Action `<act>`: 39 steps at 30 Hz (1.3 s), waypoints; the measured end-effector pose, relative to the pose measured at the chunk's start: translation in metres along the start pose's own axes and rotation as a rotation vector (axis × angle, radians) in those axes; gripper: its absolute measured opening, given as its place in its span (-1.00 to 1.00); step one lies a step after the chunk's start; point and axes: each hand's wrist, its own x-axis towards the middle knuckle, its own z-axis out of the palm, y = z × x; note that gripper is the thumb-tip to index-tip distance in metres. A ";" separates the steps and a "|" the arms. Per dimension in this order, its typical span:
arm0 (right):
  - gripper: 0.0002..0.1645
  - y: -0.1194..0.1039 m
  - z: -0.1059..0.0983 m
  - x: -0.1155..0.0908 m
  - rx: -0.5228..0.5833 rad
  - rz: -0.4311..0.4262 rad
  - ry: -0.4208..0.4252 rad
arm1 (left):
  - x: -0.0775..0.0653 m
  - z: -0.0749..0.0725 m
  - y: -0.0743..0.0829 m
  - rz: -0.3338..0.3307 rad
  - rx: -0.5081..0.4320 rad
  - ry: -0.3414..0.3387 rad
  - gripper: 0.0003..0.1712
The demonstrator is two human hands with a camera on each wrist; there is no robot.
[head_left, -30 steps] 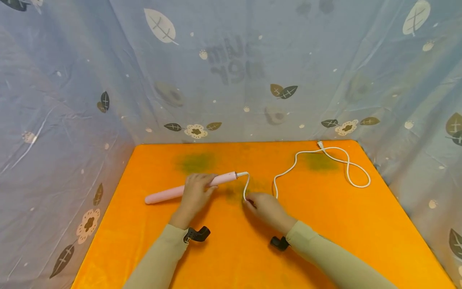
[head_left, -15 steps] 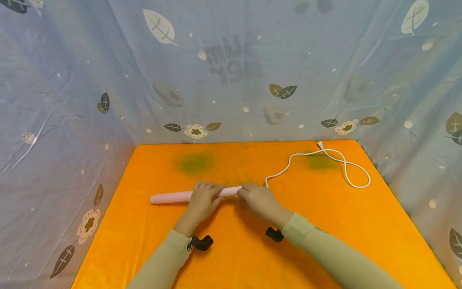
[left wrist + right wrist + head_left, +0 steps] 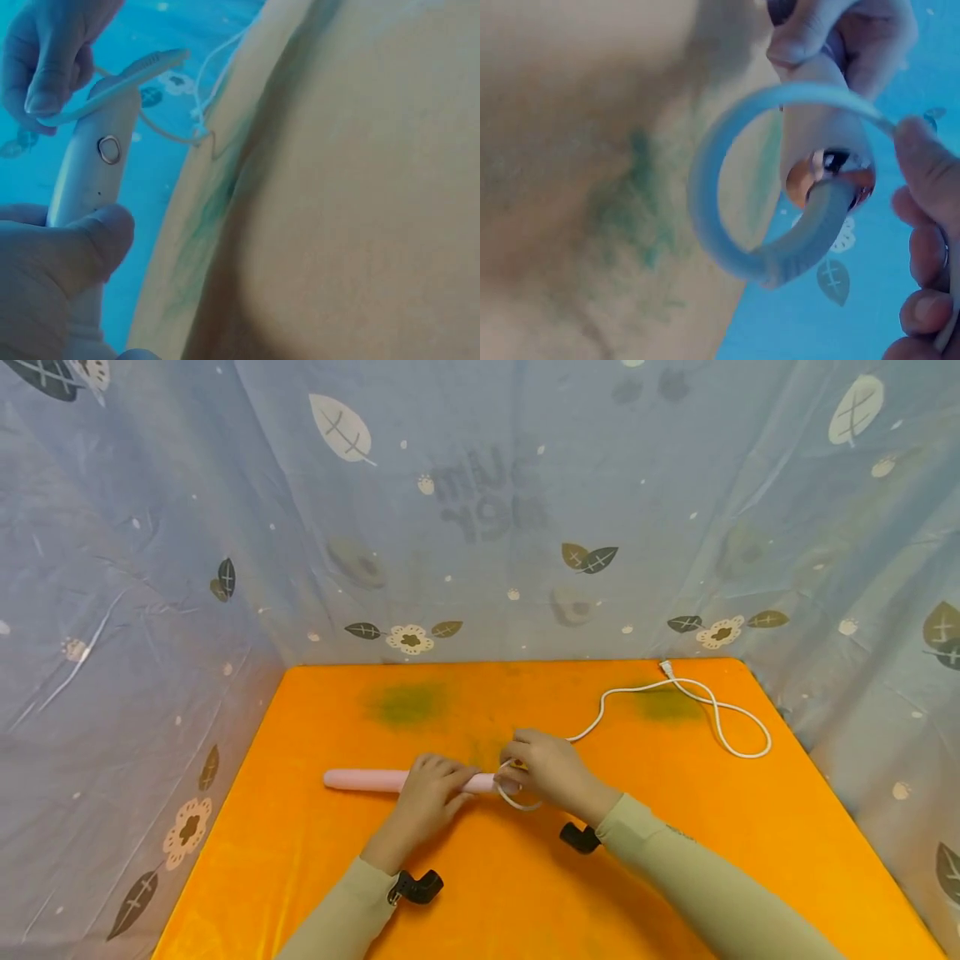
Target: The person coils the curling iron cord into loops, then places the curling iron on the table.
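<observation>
A slim pink hair iron [image 3: 363, 779] lies crosswise in front of the person in the head view. Fingers and thumb of the left hand [image 3: 429, 795] grip it around its body, near the cord end. A ring-shaped button [image 3: 109, 150] shows past the left thumb in the left wrist view. From the shiny end cap [image 3: 802, 180] a white cord [image 3: 709, 187] bends round in a loop. The right hand [image 3: 557, 772] pinches this cord between thumb and fingers, just beside the iron's end. Part of the iron is hidden under the left hand.
The rest of the cord runs to the back right of the orange table [image 3: 465, 893], crosses itself and ends in a white plug [image 3: 666, 669] near the back edge. Patterned curtains [image 3: 495, 568] enclose the table at the back and sides.
The right hand has come in to the iron's end and bent the cord into a loop there. The iron has swung level and nearer the person, the left hand still gripping it.
</observation>
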 end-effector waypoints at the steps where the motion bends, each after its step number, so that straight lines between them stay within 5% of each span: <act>1: -0.78 0.000 -0.001 0.000 0.058 0.058 -0.026 | -0.001 -0.001 0.001 0.002 -0.003 0.006 -0.57; 5: -0.71 0.007 -0.005 0.000 0.415 0.287 -0.103 | -0.005 -0.004 0.004 0.009 -0.019 0.047 -0.55; 9: -0.79 0.022 -0.001 -0.001 0.715 0.372 -0.098 | -0.008 -0.006 0.004 0.036 -0.035 0.111 -0.52; 17: -0.74 0.037 0.015 -0.007 0.935 0.485 -0.082 | -0.005 -0.018 0.006 0.044 -0.102 0.217 -0.51; 28: -0.80 0.034 0.044 -0.019 0.853 0.346 0.087 | 0.002 -0.028 0.000 -0.046 -0.123 0.330 -0.46; 39: -0.63 0.018 0.047 -0.027 0.532 0.291 0.015 | 0.008 -0.030 -0.009 -0.198 -0.112 0.452 -0.48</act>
